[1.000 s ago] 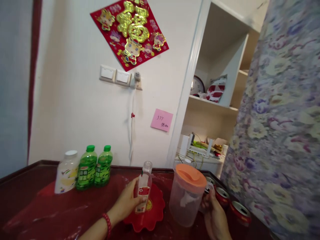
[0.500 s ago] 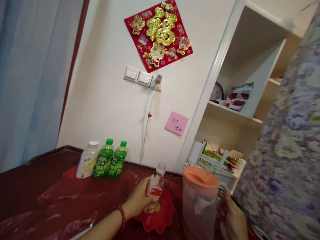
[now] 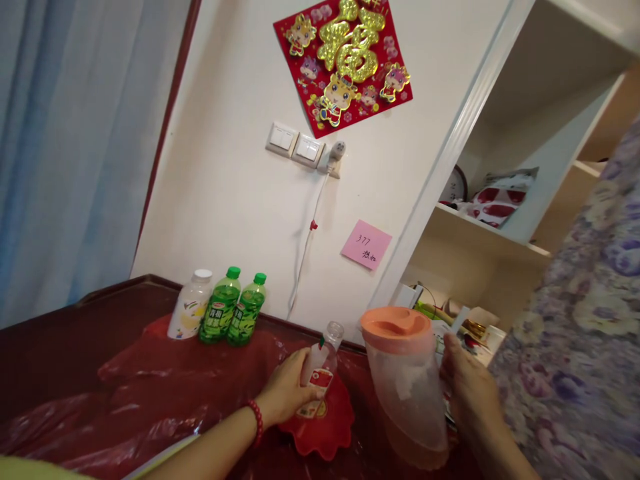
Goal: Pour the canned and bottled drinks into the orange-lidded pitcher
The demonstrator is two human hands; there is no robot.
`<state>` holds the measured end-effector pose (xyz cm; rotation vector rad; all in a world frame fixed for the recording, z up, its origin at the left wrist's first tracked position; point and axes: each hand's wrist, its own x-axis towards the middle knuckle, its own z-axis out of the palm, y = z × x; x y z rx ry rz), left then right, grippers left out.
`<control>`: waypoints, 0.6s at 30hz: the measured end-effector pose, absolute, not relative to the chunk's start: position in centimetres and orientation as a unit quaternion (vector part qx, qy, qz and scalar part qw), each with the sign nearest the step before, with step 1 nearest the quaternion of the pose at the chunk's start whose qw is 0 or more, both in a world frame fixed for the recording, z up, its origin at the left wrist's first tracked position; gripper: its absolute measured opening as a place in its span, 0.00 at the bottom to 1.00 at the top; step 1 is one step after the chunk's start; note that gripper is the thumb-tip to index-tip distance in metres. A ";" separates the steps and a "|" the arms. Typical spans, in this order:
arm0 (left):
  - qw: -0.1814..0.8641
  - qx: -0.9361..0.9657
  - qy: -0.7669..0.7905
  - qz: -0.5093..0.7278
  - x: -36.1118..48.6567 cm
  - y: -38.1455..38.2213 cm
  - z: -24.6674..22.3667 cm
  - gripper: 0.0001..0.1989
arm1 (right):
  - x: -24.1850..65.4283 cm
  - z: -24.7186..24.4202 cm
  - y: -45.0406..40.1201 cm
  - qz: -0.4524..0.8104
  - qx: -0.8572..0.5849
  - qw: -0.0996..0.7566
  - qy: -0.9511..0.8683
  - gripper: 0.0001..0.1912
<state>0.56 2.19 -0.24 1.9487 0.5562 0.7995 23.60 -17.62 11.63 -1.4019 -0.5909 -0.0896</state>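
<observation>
My left hand [image 3: 291,389] is wrapped round a clear bottle [image 3: 334,333] with a red and white label and an uncapped neck. Beneath the bottle is a red scalloped dish [image 3: 327,440]. On the right, my right hand [image 3: 467,383] grips the handle of a translucent pitcher [image 3: 407,387] with an orange lid [image 3: 397,327]. The pitcher leans to the left, its top toward the bottle, and a little pale liquid shows low inside. A gap separates pitcher and bottle. The handle is mostly hidden by my fingers.
Two green-capped drink bottles [image 3: 220,308] [image 3: 247,311] and a white-capped bottle [image 3: 191,305] stand at the back left on the dark red table [image 3: 60,353]. Behind is a wall with a plugged-in white cord [image 3: 306,257]. Shelves [image 3: 493,230] and a floral curtain [image 3: 575,333] are at right.
My right hand has raised the pitcher and tipped it to the left. My left hand still holds the bottle over the dish. The whole view has shifted a little.
</observation>
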 end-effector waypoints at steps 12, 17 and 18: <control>0.453 0.800 0.238 0.313 0.3 1.8 0.5 0.33 | 23.2 14.3 -15.7 -0.099 -0.720 0.614 -0.307 0.33; 0.445 0.804 0.236 0.314 0.4 1.8 0.5 0.35 | 22.5 15.5 -15.3 -0.116 -0.729 0.582 -0.341 0.32; 0.443 0.806 0.236 0.313 0.5 1.8 0.5 0.35 | 22.4 15.7 -15.2 -0.122 -0.732 0.575 -0.344 0.32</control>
